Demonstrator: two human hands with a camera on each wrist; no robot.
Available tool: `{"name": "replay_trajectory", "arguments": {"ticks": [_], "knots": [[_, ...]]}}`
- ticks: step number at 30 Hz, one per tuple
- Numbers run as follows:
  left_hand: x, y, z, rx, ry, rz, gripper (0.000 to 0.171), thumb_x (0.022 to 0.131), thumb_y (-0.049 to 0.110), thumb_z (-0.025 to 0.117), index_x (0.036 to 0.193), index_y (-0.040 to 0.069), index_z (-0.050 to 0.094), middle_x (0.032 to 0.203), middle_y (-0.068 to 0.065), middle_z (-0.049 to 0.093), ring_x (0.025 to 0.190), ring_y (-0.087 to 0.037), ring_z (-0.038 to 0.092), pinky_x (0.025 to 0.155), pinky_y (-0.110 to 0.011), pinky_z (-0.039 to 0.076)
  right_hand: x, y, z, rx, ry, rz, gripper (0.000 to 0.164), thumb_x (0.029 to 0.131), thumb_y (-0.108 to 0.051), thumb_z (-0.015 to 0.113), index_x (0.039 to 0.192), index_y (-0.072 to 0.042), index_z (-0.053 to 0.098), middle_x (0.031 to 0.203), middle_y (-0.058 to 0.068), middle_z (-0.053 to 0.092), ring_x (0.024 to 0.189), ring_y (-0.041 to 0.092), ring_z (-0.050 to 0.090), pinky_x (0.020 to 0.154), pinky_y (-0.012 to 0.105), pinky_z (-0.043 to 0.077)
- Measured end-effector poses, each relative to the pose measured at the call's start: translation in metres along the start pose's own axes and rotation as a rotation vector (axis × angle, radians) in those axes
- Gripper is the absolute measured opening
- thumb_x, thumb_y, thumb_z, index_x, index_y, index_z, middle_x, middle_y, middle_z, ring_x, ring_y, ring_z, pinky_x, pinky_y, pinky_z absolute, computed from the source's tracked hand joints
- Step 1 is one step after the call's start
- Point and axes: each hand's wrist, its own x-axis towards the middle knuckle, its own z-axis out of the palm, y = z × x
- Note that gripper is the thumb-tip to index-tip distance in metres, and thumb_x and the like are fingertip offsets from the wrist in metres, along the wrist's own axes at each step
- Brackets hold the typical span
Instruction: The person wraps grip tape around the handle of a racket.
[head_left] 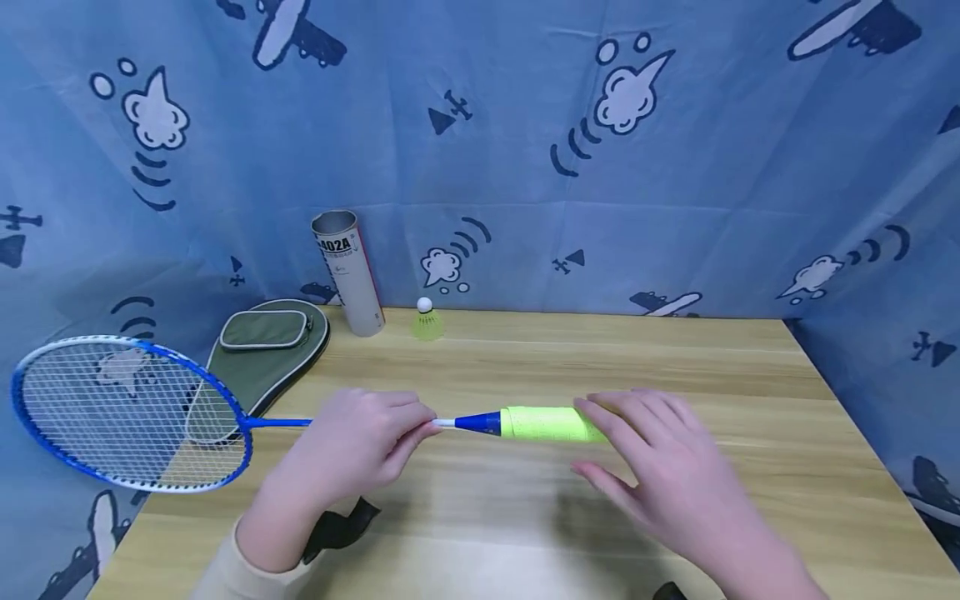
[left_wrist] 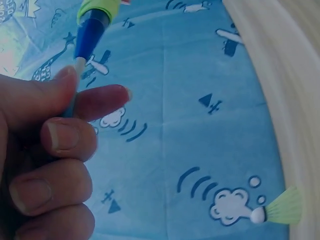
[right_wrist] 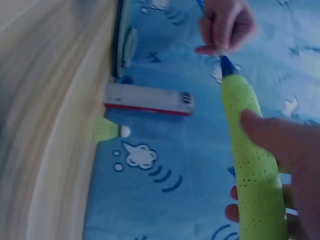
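A blue and white badminton racket (head_left: 477,422) lies level above the table, its strung head (head_left: 135,414) to the left. My left hand (head_left: 356,442) pinches the thin shaft between thumb and fingers; in the left wrist view its other fingers (left_wrist: 52,192) are curled. The handle wears a lime-yellow perforated grip wrap (right_wrist: 250,165). At the handle's right end is my right hand (head_left: 652,467), its fingers reaching over the wrap and its thumb standing apart below. Fingertips show behind the handle in the right wrist view; whether they touch it is unclear.
On the wooden table (head_left: 750,375), a dark green racket cover (head_left: 266,367) lies at the back left. Beside it stand a shuttlecock tube (head_left: 352,279), open at the top, and a yellow-green shuttlecock (head_left: 427,323). A blue patterned cloth (head_left: 510,167) hangs behind.
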Motion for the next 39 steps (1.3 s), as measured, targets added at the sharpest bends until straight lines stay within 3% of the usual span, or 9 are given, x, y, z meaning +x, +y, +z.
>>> {"name": "replay_trajectory", "arguments": {"ticks": [3,9,16,20,23,25,30,34,39], "knots": [[0.005,0.003,0.008,-0.002,-0.044,-0.006,0.009,0.098,0.026,0.072,0.092,0.02,0.076,0.074,0.014,0.062,0.055,0.002,0.043,0.051,-0.015,0.037,-0.007,0.002,0.006,-0.052,-0.068,0.011,0.059,0.108,-0.056,0.04,0.128,-0.01,0.071,0.109,0.005,0.07,0.095,0.026,0.066,0.088,0.045,0.052],[0.012,0.007,0.02,0.042,-0.075,0.003,0.008,0.098,0.025,0.073,0.103,0.021,0.076,0.085,0.013,0.069,0.061,0.0,0.055,0.055,-0.017,0.046,-0.024,0.024,0.013,-0.022,-0.058,0.066,0.06,0.108,-0.059,0.037,0.119,-0.013,0.074,0.098,0.001,0.069,0.085,0.021,0.065,0.076,0.045,0.055],[0.0,0.002,0.019,0.252,-0.061,-0.052,0.016,0.087,0.007,0.076,0.093,0.021,0.072,0.076,0.011,0.057,0.059,-0.006,0.047,0.049,-0.02,0.037,-0.05,0.057,0.003,0.0,-0.059,0.139,0.059,0.103,-0.065,0.042,0.114,-0.019,0.077,0.098,-0.004,0.074,0.081,0.017,0.068,0.066,0.03,0.052],[-0.008,-0.001,0.029,0.314,-0.061,-0.064,0.026,0.081,-0.003,0.074,0.093,0.02,0.073,0.077,0.01,0.059,0.063,-0.009,0.052,0.053,-0.025,0.044,-0.066,0.074,-0.003,0.011,-0.123,0.174,0.035,0.088,-0.043,0.08,0.115,-0.021,0.076,0.101,-0.005,0.075,0.083,0.019,0.069,0.072,0.027,0.05],[-0.011,0.0,0.044,0.315,-0.102,-0.061,0.031,0.079,-0.004,0.075,0.098,0.02,0.074,0.084,0.008,0.065,0.072,-0.011,0.06,0.063,-0.029,0.053,-0.077,0.085,-0.006,-0.012,-0.171,0.201,0.051,0.066,-0.014,0.093,0.114,-0.021,0.076,0.101,-0.005,0.076,0.086,0.02,0.068,0.074,0.03,0.049],[-0.011,0.001,0.053,0.308,-0.138,-0.064,0.031,0.081,-0.002,0.075,0.102,0.021,0.075,0.088,0.008,0.068,0.078,-0.012,0.064,0.07,-0.031,0.056,-0.084,0.091,-0.006,-0.013,-0.204,0.224,0.054,0.062,-0.01,0.093,0.113,-0.02,0.076,0.099,-0.005,0.075,0.082,0.015,0.065,0.069,0.03,0.047],[-0.01,0.004,0.069,0.271,-0.251,-0.111,0.021,0.093,0.01,0.073,0.11,0.022,0.075,0.095,0.007,0.071,0.087,-0.014,0.068,0.079,-0.034,0.058,-0.096,0.1,-0.003,0.016,-0.305,0.277,0.05,0.067,-0.013,0.094,0.113,-0.021,0.075,0.098,-0.009,0.074,0.079,0.002,0.059,0.061,0.03,0.047],[-0.008,0.004,0.078,0.219,-0.351,-0.157,0.015,0.099,0.023,0.069,0.114,0.021,0.073,0.1,0.006,0.071,0.09,-0.016,0.069,0.083,-0.036,0.058,-0.104,0.104,0.003,0.021,-0.355,0.318,0.045,0.072,-0.015,0.092,0.114,-0.021,0.075,0.102,-0.009,0.073,0.085,0.006,0.063,0.065,0.034,0.052],[-0.008,0.002,0.088,0.172,-0.404,-0.179,0.018,0.102,0.028,0.065,0.117,0.021,0.071,0.104,0.005,0.071,0.094,-0.016,0.07,0.087,-0.037,0.058,-0.112,0.11,0.012,0.045,-0.422,0.382,0.038,0.078,-0.019,0.09,0.113,-0.02,0.077,0.103,-0.012,0.064,0.087,0.003,0.055,0.067,0.03,0.049]]}}
